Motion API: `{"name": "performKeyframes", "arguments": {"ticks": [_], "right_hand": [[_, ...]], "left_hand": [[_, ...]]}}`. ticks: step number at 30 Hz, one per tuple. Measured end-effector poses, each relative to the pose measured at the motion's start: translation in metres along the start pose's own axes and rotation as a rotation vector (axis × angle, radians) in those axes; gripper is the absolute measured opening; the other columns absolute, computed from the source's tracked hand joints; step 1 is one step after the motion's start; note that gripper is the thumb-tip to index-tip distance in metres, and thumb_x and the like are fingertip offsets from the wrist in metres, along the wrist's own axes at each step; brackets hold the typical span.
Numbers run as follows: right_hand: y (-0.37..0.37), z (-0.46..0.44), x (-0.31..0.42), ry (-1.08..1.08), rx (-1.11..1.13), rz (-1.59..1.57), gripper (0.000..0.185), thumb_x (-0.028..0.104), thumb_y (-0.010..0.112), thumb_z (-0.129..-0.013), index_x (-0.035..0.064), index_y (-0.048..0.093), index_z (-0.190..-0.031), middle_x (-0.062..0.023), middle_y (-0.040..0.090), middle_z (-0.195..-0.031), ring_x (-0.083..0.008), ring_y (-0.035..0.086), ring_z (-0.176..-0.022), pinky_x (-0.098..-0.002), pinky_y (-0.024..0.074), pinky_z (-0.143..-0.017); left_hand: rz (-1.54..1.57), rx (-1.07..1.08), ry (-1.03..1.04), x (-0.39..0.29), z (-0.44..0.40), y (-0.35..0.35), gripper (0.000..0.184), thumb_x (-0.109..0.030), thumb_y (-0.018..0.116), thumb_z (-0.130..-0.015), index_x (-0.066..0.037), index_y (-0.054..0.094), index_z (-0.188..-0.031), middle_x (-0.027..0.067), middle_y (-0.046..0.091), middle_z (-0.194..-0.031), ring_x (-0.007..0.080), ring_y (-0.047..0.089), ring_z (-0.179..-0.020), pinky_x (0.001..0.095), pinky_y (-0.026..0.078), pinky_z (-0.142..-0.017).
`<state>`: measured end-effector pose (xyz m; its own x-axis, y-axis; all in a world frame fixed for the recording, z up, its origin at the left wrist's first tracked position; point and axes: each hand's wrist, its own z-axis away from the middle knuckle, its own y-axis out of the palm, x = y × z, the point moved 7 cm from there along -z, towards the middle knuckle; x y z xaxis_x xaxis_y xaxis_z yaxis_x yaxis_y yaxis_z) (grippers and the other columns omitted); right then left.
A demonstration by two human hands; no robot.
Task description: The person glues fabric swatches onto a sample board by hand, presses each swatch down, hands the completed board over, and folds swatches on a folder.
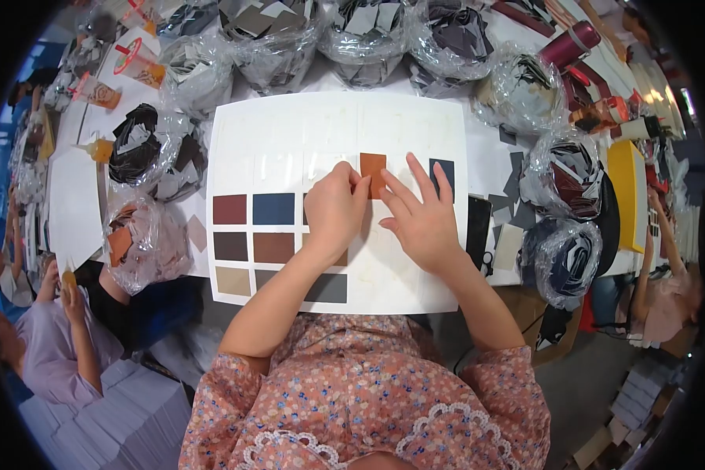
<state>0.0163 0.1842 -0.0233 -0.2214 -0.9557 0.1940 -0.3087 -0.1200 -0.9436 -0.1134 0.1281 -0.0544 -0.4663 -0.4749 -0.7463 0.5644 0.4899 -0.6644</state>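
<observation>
On a large white card (282, 129) in front of me, an orange-brown swatch (373, 166) sits right of the middle. My left hand (335, 207) is closed in a pinch at that swatch's left edge. Spread fingers mark my right hand (429, 227), which is open, one fingertip touching the swatch's right edge. Rows of coloured swatches fill the card's lower left, among them a maroon swatch (229, 209), a blue swatch (273, 209) and a beige swatch (233, 281). A dark navy swatch (444, 174) lies at the right, partly behind my right fingers.
Plastic-lined tubs of swatches ring the card, such as a grey-filled tub (362, 39) and a navy-filled tub (560, 262). A black phone (479, 227) lies at the card's right edge. A maroon bottle (572, 43) and drink cups (141, 63) stand farther back. Other people sit at both sides.
</observation>
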Motion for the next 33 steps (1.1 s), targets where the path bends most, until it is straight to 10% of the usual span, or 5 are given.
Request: {"name": "performKeyframes", "arguments": {"ticks": [14, 21, 33], "right_hand": [[0.002, -0.010, 0.014, 0.015, 0.015, 0.094, 0.036, 0.032, 0.066, -0.083, 0.0026, 0.061, -0.103, -0.0146, 0.056, -0.127, -0.0356, 0.039, -0.132, -0.0604, 0.0185, -0.112], [0.008, -0.012, 0.008, 0.036, -0.011, 0.060, 0.035, 0.033, 0.067, -0.082, 0.0047, 0.061, -0.102, -0.0122, 0.058, -0.124, -0.0344, 0.042, -0.130, -0.0603, 0.0205, -0.111], [-0.026, 0.036, -0.079, 0.290, -0.076, 0.057, 0.025, 0.027, 0.067, -0.084, 0.0103, 0.067, -0.103, -0.0041, 0.064, -0.115, -0.0331, 0.041, -0.130, -0.0561, 0.0233, -0.109]], "left_hand": [[-0.027, 0.045, 0.041, -0.009, 0.003, -0.008, 0.014, -0.013, 0.064, -0.087, -0.001, 0.058, -0.086, 0.0099, 0.065, -0.074, 0.0237, 0.062, -0.061, 0.0349, 0.045, -0.053], [-0.449, 0.063, 0.920, -0.028, 0.039, -0.006, 0.029, -0.007, 0.056, -0.080, 0.005, 0.061, -0.107, 0.0181, 0.060, -0.125, 0.0301, 0.053, -0.122, 0.0438, 0.041, -0.097], [-0.254, 0.154, 0.823, -0.038, 0.013, -0.015, 0.022, 0.005, 0.055, -0.074, -0.003, 0.066, -0.091, 0.0132, 0.064, -0.100, 0.0313, 0.058, -0.100, 0.0421, 0.042, -0.094]]}}
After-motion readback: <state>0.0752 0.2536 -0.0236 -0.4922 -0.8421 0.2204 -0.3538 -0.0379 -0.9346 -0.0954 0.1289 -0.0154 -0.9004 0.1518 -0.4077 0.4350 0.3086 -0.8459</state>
